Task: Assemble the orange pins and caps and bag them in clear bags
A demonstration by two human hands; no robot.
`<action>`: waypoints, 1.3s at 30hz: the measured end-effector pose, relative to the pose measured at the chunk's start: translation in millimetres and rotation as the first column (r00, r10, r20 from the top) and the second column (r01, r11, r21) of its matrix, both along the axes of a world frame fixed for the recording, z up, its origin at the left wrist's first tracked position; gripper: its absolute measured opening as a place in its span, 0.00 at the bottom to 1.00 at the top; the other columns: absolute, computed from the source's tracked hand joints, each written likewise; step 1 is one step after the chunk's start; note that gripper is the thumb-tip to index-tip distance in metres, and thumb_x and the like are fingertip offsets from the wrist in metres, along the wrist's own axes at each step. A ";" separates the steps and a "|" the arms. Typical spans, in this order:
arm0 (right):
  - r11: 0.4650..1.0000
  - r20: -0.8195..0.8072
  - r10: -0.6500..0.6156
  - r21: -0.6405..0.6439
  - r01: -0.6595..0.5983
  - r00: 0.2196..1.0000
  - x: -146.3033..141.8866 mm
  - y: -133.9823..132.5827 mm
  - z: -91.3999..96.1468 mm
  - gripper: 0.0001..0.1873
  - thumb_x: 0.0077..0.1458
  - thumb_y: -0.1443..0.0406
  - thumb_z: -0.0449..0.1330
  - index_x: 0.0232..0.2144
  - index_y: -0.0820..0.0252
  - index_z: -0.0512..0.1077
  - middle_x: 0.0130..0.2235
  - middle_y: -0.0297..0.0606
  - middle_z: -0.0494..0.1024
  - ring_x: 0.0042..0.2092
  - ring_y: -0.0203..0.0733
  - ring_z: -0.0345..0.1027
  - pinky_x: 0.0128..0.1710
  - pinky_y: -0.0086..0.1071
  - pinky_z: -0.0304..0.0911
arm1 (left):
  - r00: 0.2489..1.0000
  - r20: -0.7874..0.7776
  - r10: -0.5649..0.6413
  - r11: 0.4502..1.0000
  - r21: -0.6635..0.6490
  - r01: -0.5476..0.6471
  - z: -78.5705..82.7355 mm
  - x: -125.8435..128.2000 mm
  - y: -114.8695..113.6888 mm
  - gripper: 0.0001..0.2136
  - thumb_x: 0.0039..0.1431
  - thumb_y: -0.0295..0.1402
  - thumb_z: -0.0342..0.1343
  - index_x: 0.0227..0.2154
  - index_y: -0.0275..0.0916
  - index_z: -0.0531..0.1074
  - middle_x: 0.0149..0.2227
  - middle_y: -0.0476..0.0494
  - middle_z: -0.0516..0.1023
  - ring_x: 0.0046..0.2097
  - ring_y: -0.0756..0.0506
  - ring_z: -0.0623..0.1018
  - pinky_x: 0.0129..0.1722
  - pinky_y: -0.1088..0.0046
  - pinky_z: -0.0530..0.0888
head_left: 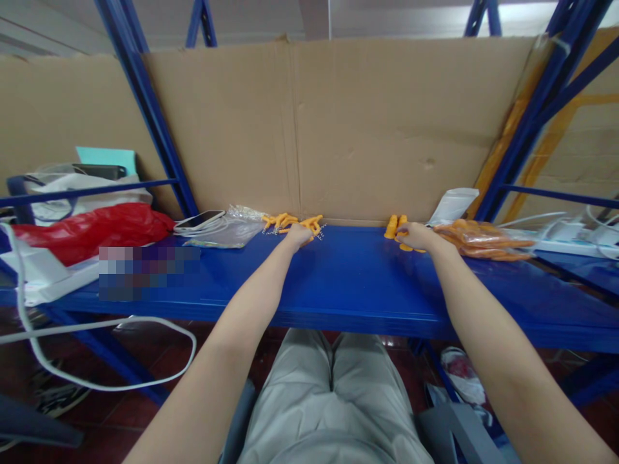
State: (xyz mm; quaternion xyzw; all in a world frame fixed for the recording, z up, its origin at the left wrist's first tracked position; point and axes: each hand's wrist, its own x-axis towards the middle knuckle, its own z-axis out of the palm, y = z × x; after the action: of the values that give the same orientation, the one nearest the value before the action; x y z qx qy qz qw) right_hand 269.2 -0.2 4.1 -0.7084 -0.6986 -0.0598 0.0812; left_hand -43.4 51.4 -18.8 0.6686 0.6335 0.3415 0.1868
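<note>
At the back of the blue shelf, my left hand reaches into a small pile of orange branched plastic pieces. Its fingers are mostly hidden behind the back of the hand, so their grip does not show. My right hand is farther right, beside a few orange rounded, finger-shaped pieces. Its fingers are curled down at these pieces; what lies between them is too small to make out. Small pale bits with a chain-like look lie around the orange pile on the left.
Right of my right hand lies a clear bag of orange parts, a white packet behind it. On the left are a phone, a clear plastic bag, a red bag and a white cable. Cardboard walls the back.
</note>
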 end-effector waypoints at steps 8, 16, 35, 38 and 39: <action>0.999 0.024 0.012 0.029 -0.013 1.000 1.2 1.1 -1.4 0.21 0.58 0.66 0.56 0.52 0.63 0.77 0.50 0.48 0.80 0.51 0.52 0.75 0.49 0.36 0.69 | 0.987 -0.160 -0.014 0.999 -0.038 0.008 1.1 9.5 -7.8 0.06 0.54 0.27 0.58 0.32 0.35 0.80 0.33 0.39 0.83 0.36 0.43 0.79 0.37 0.67 0.74; 0.997 0.011 0.043 0.059 -0.043 0.999 1.1 -0.3 -0.3 0.20 0.57 0.68 0.56 0.51 0.64 0.77 0.49 0.49 0.81 0.51 0.51 0.76 0.49 0.34 0.69 | 0.902 -0.423 -0.085 0.995 0.007 0.097 0.8 19.2 -21.3 0.08 0.56 0.29 0.59 0.37 0.40 0.82 0.39 0.41 0.83 0.49 0.38 0.79 0.48 0.64 0.71; 0.989 -0.173 0.082 0.132 -0.059 0.982 -0.9 9.2 -8.0 0.20 0.58 0.72 0.55 0.52 0.67 0.76 0.51 0.50 0.80 0.52 0.49 0.75 0.53 0.34 0.68 | 0.881 -0.448 -0.150 0.985 0.011 0.174 -3.9 24.8 -19.8 0.09 0.57 0.31 0.60 0.39 0.40 0.81 0.42 0.38 0.82 0.51 0.36 0.77 0.50 0.62 0.70; 0.989 -0.214 0.075 0.142 -0.045 0.974 -2.3 12.6 -12.7 0.21 0.58 0.71 0.55 0.52 0.64 0.76 0.51 0.48 0.80 0.50 0.48 0.76 0.51 0.35 0.69 | 0.893 -0.419 -0.165 0.981 0.026 0.193 -6.5 23.7 -16.5 0.07 0.55 0.30 0.61 0.37 0.40 0.81 0.40 0.39 0.82 0.50 0.37 0.78 0.50 0.62 0.70; 0.989 -0.218 0.072 0.139 -0.042 0.973 -3.3 13.3 -14.2 0.21 0.58 0.71 0.55 0.52 0.62 0.76 0.51 0.47 0.80 0.50 0.48 0.76 0.51 0.36 0.70 | 0.894 -0.415 -0.169 0.979 0.031 0.199 -7.3 23.3 -15.5 0.07 0.55 0.30 0.61 0.37 0.40 0.81 0.39 0.39 0.82 0.50 0.37 0.78 0.49 0.63 0.70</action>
State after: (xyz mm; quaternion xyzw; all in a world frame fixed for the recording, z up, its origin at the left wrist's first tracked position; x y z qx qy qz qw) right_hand 265.9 13.1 -10.2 -0.6831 -0.6996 -0.0243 0.2080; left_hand -20.0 35.9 -26.1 0.7887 0.5795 0.1972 0.0567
